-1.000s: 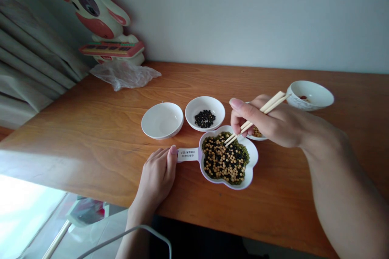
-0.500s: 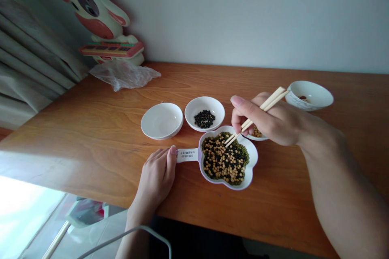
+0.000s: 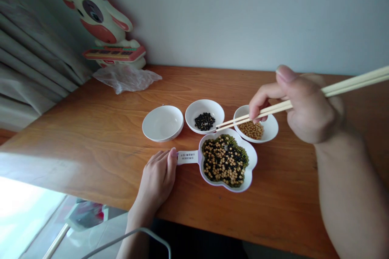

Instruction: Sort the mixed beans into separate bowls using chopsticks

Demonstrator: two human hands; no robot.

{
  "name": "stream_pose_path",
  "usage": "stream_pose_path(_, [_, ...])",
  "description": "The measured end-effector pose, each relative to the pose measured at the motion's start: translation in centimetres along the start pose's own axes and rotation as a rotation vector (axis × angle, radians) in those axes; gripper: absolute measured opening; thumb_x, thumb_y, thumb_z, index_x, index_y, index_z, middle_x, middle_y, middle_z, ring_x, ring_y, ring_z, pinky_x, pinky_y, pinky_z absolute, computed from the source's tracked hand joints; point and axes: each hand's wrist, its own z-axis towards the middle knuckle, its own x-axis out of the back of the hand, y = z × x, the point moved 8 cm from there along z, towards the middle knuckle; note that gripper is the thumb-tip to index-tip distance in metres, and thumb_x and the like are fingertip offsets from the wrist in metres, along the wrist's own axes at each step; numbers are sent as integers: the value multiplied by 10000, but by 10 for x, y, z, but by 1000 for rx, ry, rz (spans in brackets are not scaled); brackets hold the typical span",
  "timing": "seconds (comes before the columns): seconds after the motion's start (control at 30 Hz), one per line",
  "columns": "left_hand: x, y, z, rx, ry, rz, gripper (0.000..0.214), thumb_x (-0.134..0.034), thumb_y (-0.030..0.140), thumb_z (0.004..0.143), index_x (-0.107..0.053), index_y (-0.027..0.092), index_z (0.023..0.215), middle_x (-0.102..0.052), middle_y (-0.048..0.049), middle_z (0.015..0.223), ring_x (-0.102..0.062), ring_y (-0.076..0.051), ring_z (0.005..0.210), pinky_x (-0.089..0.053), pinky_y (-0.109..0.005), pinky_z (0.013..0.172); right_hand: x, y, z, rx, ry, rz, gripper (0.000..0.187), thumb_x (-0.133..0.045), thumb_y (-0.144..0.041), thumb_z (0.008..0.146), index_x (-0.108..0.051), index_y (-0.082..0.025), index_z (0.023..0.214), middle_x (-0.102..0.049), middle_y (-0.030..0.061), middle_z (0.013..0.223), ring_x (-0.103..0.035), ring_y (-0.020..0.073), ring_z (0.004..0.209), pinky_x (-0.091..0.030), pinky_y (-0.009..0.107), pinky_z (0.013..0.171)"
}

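My left hand [image 3: 159,176] is closed around the handle of a white, flower-shaped scoop [image 3: 254,164] with a purple rim and a printed label. Mixed beans [image 3: 226,161], black, tan and small green, cover its bottom. My right hand [image 3: 306,103] grips a pair of wooden chopsticks [image 3: 282,106]. Their tips hover near the scoop's far rim, beside the bowl of black beans [image 3: 204,121]; whether a bean is between them I cannot make out. Under the right fingers, a white bowl [image 3: 272,129] holds tan beans [image 3: 253,130].
At the left of the row stands a white bowl [image 3: 162,123] with nothing visible inside. Farther back lie a crumpled plastic bag [image 3: 126,79] and a cow-shaped toy keyboard [image 3: 112,28] against the wall. A grey cable [image 3: 130,232] crosses in front of my left forearm.
My right hand has moved right, lifting the chopstick tips from the beans to beyond the scoop's far rim. The tan-bean bowl shows more now. My left hand stays on the handle.
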Motion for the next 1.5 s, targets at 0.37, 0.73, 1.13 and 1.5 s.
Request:
stream_pose_path(0.37, [0, 1, 0, 9, -6, -21, 441, -350, 369, 1111, -515, 223, 728, -658, -33, 771, -596, -181, 718, -438, -317, 743, -6, -3, 1, 2, 65, -18, 669, -311, -632, 1057, -731, -227, 729, -721, 54, 709, -658, 200, 701, -446, 366, 721])
stream_pose_path(0.73, [1, 0, -1, 9, 4, 3, 429, -353, 354, 1102, -523, 227, 729, -683, -41, 776, -610, -192, 712, -446, -314, 720, -32, 18, -11, -207, -343, -164, 644, -349, -659, 1036, -737, -220, 768, -729, 30, 746, -635, 178, 660, -433, 333, 681])
stream_pose_path(1.13, [2, 3, 0, -2, -4, -6, 432, -350, 355, 1108, -533, 223, 740, -680, -45, 781, -612, -188, 720, -453, -319, 747, -48, 21, -13, -208, -430, -203, 672, -290, -660, 1048, -710, -186, 824, -652, 5, 685, -543, 135, 592, -383, 314, 628])
stream_pose_path(1.5, [1, 2, 0, 11, -17, -18, 432, -344, 364, 1110, -514, 223, 739, -665, -36, 782, -597, -187, 724, -435, -320, 740, -53, 21, -11, -175, -426, -155, 660, -285, -642, 1056, -710, -190, 830, -716, 29, 775, -598, 156, 665, -400, 317, 661])
